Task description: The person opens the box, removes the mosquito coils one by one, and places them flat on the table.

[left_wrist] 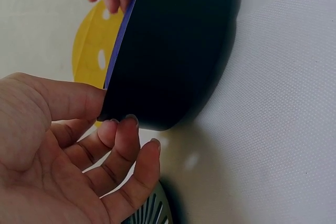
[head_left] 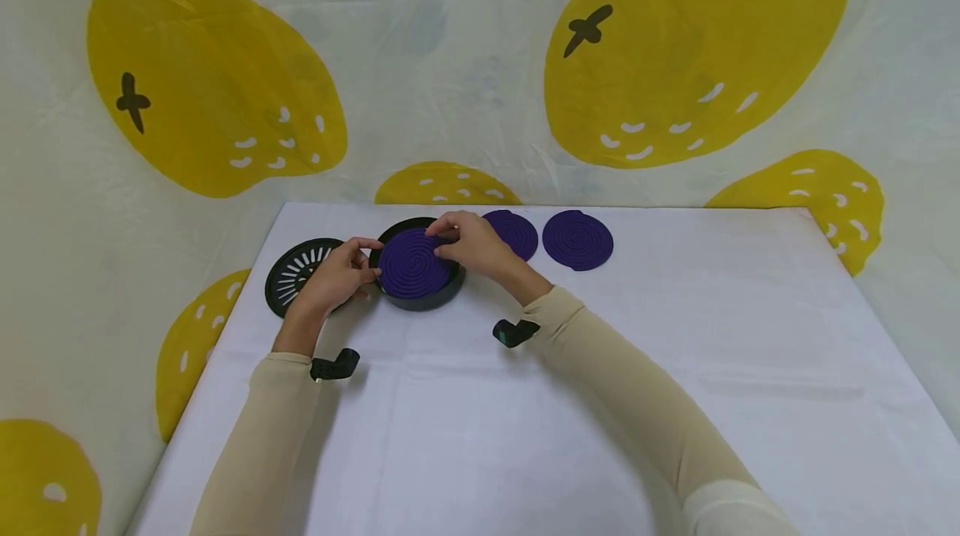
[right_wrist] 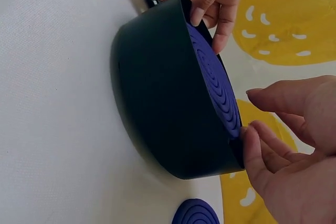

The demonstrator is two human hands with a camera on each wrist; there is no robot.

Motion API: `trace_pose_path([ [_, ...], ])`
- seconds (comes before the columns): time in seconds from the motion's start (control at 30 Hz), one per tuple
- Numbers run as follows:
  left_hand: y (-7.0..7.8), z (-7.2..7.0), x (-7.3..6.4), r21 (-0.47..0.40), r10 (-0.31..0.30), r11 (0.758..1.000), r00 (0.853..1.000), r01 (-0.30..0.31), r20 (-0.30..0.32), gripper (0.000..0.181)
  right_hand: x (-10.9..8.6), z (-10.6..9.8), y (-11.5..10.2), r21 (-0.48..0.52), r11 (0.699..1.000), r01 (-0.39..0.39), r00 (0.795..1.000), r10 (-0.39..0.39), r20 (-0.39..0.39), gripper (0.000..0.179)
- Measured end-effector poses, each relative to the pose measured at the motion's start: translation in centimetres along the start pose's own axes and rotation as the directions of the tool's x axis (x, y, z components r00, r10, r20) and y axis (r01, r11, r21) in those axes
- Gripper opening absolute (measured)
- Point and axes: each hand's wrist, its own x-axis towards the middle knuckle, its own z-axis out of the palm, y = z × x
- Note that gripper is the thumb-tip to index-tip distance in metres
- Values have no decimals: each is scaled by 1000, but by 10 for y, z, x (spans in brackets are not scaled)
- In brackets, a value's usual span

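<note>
A purple spiral mosquito coil [head_left: 415, 264] sits in the mouth of a round black coil holder [head_left: 431, 301], roughly level with its rim. My left hand [head_left: 339, 276] pinches the holder's near-left rim, thumb on top and fingertips at the outer wall, as the left wrist view shows. On the opposite side my right hand [right_wrist: 294, 145] touches the coil's edge and the rim with its fingertips, its thumb held apart. Both hands also show in the right wrist view, where the holder's dark side wall [right_wrist: 152, 82] faces the camera. The holder's inside under the coil is hidden.
A black slotted lid [head_left: 282, 284] lies on the left, partly behind my left hand. Two more purple coils lie to the right of the holder: one coil [head_left: 517, 229] partly covered by my right hand, another coil [head_left: 577, 240] farther right. A white cloth [head_left: 675, 403] covers the table.
</note>
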Motion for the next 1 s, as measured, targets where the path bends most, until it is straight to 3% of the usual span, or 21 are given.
trace_pose_path([
  [0.43,-2,-1,-1,-13,14,1000,1000,-14,-2,48,-2,-1,3,22,999,34,999,-34,-19,32],
  [0.7,-2,-1,-1,-19,15,1000,1000,-15,3,47,-3,-1,0,41,999,3,1000,-3,-1,28],
  [1.0,-2,-2,0,-23,18,1000,1000,-18,12,47,-3,-1,3,-55,998,19,999,-17,31,22],
])
